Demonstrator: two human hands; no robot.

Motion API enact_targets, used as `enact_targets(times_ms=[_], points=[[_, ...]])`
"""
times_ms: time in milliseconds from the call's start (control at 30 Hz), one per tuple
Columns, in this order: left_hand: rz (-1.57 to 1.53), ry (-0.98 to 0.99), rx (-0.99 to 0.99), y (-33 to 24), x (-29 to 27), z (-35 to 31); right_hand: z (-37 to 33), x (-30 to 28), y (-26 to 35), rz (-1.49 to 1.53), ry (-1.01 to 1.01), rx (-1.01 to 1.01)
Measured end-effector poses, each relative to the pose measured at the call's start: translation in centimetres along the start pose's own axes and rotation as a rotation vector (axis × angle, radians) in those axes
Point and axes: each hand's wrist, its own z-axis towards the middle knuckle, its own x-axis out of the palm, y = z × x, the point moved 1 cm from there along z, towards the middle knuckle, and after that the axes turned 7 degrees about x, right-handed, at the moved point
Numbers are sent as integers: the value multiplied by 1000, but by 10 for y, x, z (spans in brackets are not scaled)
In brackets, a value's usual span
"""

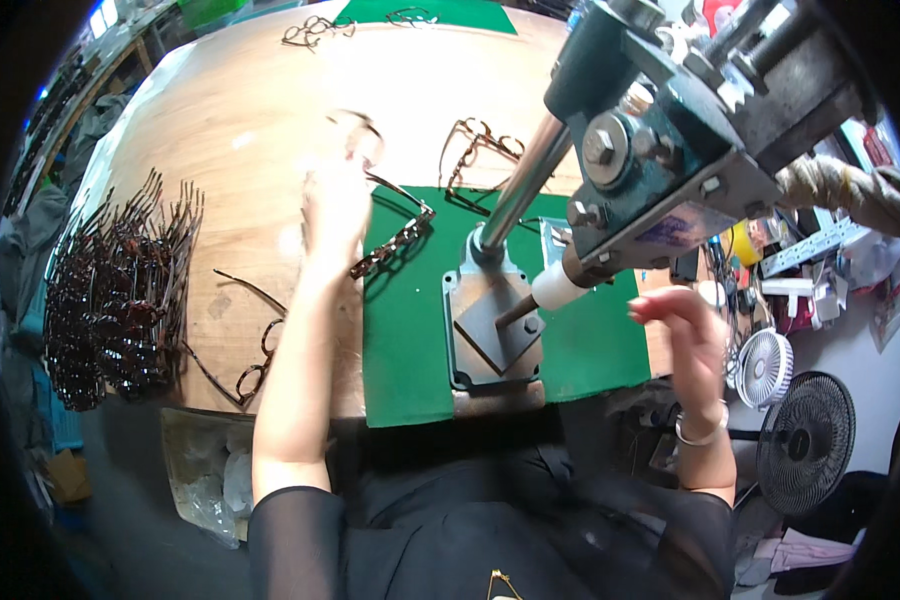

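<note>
My left hand (338, 200), smeared by motion, reaches out over the wooden table. A blurred dark eyeglass frame (365, 125) is at its fingertips and looks pinched there. Just right of this wrist, a tortoiseshell eyeglass frame (400, 240) lies on the green mat (405, 350). My right hand (685, 325) hovers right of the press, fingers loosely bent and apart, with nothing in them. Between my hands stands the bench press (660, 150), its white collar and rod (515, 312) above a metal base plate (478, 345).
Many dark eyeglass frames are stacked in a pile (120, 300) at the left. One frame (255, 375) lies by my left forearm, another (480, 145) behind the mat. More frames (315, 32) rest at the far edge. Fans (810, 440) stand at the right.
</note>
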Motion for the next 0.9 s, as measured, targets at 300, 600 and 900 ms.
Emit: enact_targets(times_ms=[300, 600, 900], points=[[-439, -247, 57, -57, -79, -19, -13, 48, -128, -722, 45, -107], [-429, -163, 77, -82, -109, -57, -13, 54, -139, -916, -18, -191], [320, -191, 63, -48, -143, -82, -15, 50, -139, -836, -24, -191]])
